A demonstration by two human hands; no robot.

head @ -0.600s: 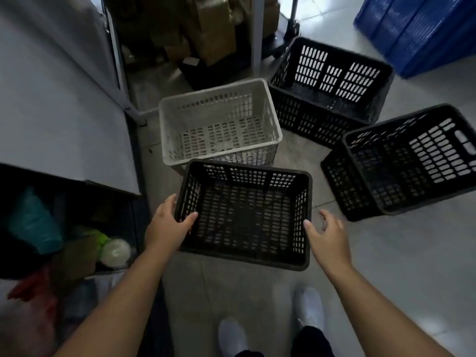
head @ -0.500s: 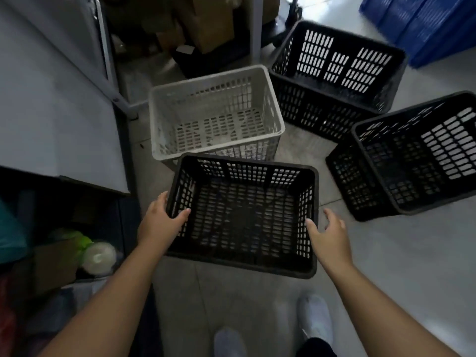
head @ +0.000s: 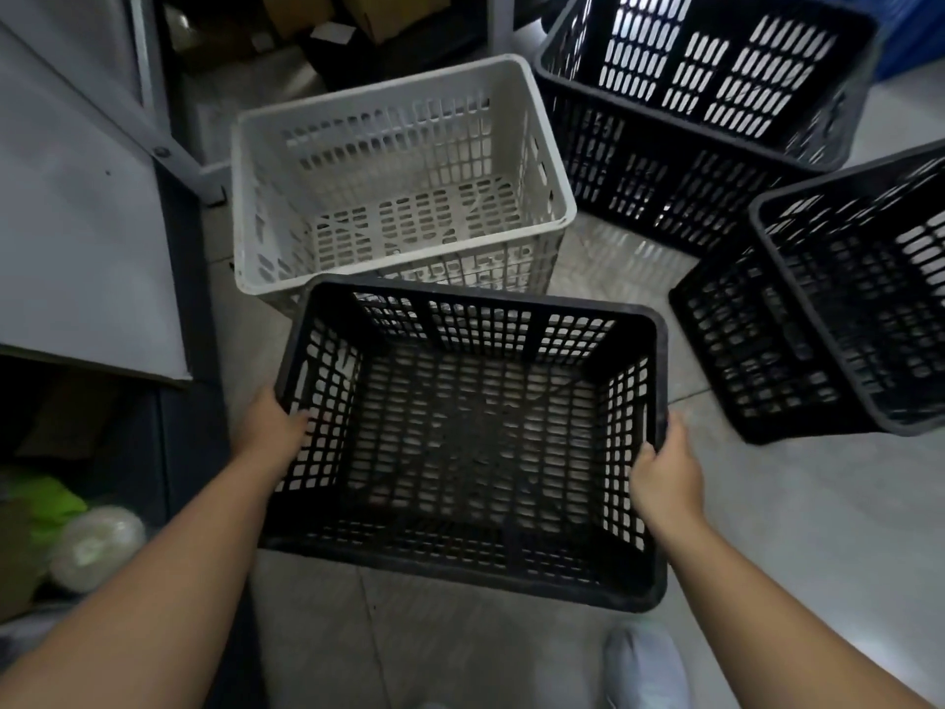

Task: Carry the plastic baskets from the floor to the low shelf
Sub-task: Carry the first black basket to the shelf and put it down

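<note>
An empty black plastic basket fills the middle of the view, just in front of my feet. My left hand grips its left rim, fingers hooked over the slotted wall. My right hand grips the right rim the same way. Behind it stands a white basket on the floor. A larger black basket sits at the back right, and another black basket leans tilted at the right edge. The grey low shelf runs along the left.
Under the shelf board a dark compartment holds green and white bags. Cardboard boxes are stacked at the back behind a metal shelf post. My shoe shows at the bottom on the pale tiled floor.
Both hands have closed onto the black basket's side rims; the right hand was apart from it before. The basket now appears larger and closer to me.
</note>
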